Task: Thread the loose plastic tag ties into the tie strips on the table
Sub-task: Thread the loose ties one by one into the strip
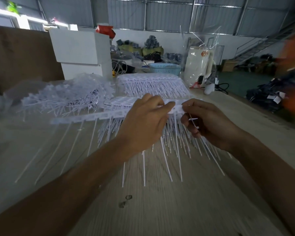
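A long white tie strip [92, 117] runs across the table in front of me, with thin white tails hanging toward me. My left hand [143, 123] pinches this strip near its right end. Beside it, my right hand [206, 123] holds a loose white tag tie [193, 122] between thumb and fingers, just under the strip's right end. More strips [119, 102] lie stacked beneath and behind the hands. Their tails [170, 155] fan out over the wooden table [160, 201].
A heap of loose clear-white ties [63, 97] lies at the left. A finished stack of strips [152, 82] sits behind. A blue basket [165, 68], a white box [80, 50], a clear bag [199, 58] and a brown board [21, 58] stand farther back.
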Motion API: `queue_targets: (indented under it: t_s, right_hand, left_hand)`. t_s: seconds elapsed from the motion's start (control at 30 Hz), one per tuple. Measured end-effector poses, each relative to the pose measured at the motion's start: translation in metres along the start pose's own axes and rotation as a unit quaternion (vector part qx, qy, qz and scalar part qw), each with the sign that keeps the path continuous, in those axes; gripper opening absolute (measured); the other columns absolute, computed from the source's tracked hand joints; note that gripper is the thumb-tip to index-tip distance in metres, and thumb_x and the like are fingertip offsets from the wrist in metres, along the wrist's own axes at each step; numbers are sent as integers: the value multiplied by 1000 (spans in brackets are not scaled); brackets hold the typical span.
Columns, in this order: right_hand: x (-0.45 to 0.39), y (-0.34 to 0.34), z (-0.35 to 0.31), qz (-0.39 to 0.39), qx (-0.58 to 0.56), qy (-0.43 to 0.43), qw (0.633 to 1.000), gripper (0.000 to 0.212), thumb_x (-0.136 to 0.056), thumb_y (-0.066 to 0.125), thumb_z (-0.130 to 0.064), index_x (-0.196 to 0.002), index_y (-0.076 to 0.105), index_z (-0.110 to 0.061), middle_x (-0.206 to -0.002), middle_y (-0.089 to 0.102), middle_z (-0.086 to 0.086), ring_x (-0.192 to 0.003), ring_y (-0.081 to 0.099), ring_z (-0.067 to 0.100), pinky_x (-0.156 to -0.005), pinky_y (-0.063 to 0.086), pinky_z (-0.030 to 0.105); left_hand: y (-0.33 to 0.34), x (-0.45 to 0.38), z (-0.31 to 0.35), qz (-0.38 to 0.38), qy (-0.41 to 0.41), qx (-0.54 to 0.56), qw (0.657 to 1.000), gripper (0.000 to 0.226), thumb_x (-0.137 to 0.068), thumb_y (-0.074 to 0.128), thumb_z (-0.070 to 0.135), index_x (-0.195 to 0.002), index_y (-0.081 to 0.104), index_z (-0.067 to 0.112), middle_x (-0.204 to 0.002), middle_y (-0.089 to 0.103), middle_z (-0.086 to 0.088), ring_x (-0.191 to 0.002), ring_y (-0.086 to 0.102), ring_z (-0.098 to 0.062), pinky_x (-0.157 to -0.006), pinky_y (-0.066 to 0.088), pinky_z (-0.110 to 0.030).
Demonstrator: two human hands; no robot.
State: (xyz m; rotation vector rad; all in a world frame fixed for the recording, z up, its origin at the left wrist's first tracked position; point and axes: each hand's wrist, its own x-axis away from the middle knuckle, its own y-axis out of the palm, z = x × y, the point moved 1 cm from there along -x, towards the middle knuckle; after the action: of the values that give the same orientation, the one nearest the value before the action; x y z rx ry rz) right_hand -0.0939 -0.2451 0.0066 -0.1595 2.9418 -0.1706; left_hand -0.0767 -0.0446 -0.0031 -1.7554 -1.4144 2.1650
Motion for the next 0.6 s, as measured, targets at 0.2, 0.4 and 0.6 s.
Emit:
queue_targets:
  t_s: [0.2,0.4,0.6]
  right_hand:
    - [-2,-2,11,1,115,59,992,15,-101,57,-26,-95,64,-14,-74,67,11,-56,57,23,-50,44,31]
    - [-2,4,19,-25,132,42,990,12,-99,62,-26,-90,68,-19,-76,67,9,-60,62,21,-53,52,31]
    - [1,6,15,-24,143,-59,988,11,-99,60,-16,-95,66,-8,-69,63,5,-57,58,23,-47,48,27]
  left_hand:
    - [13,3,-1,-73,-14,-42,996,38,-90,66,16,-129,64,14,-104,69,-6,-97,57,-29,-81,43,-40]
    - [28,20,-9,-131,-94,11,987,22,-100,53,33,-114,65,21,-98,68,1,-94,57,-23,-75,42,-35]
    - [22,20,-6,-81,-76,13,994,23,-102,50,25,-113,66,13,-90,65,-3,-88,57,-27,-72,41,-36]
